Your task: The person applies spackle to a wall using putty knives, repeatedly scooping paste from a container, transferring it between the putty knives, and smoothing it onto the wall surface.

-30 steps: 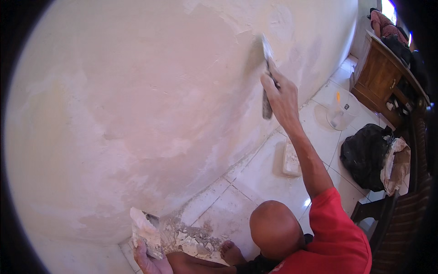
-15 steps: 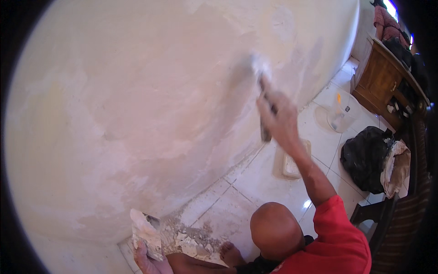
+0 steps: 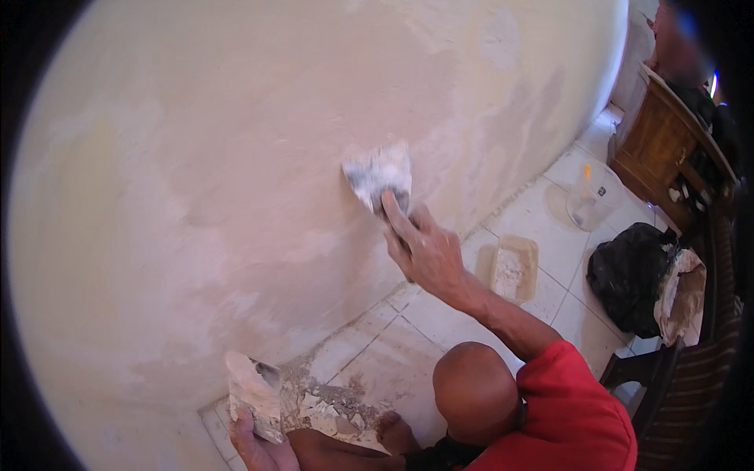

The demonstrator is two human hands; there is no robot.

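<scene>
My right hand grips a putty knife, its wide blade smeared with white filler and laid against the wall. Pinkish and pale patches of filler cover much of that wall. Low at the left, my left hand holds a flat filler-coated plate beside the foot of the wall; part of its dark surface shows at the upper right corner. The putty knife's handle is mostly hidden by my fingers.
Broken filler and dust lie on the tiles near my foot. To the right are a tub of white filler, a clear bucket, a black bag, a wooden cabinet and a dark bench. A person is at the far right.
My right hand has swept the putty knife down and to the left across the wall, uncovering the tub. My left hand and its plate have hardly moved.
</scene>
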